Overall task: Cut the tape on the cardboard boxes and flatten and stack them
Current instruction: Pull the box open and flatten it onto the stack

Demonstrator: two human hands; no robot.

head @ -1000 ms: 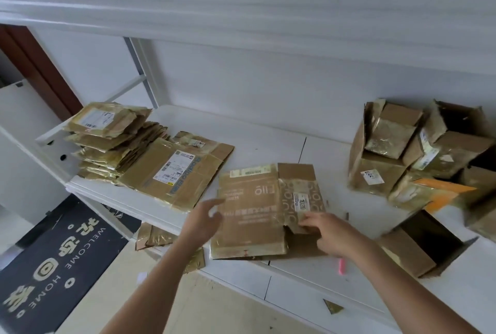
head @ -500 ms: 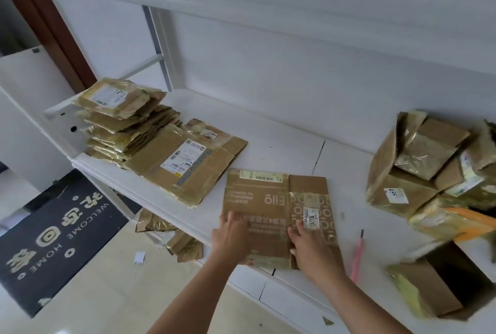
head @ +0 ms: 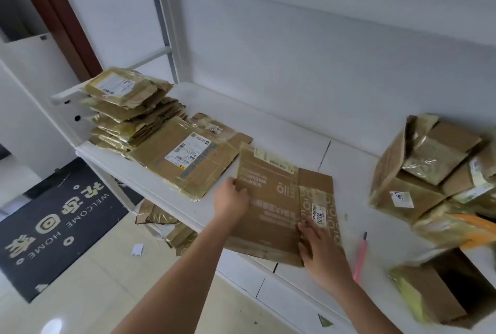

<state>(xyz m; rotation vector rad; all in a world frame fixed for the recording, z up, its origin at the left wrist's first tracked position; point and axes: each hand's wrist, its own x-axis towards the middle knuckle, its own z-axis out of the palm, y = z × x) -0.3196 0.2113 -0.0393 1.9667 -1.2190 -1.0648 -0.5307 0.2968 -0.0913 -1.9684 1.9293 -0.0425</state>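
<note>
An open brown cardboard box [head: 434,298] lies on its side at the right end of the white shelf [head: 281,129], its inside dark. The flattened brown printed cardboard box [head: 271,199] lies mid-shelf beside the stack of flattened brown boxes [head: 134,113]. The left hand [head: 232,199] pinches its left edge; the right hand [head: 319,250], fingers spread, presses its right flap. A pink cutter [head: 359,258] lies just right.

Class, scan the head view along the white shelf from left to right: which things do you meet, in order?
Stack of flattened boxes → large flattened box with a shipping label → flattened printed box under both hands → pink box cutter → pile of uncut boxes.
</note>
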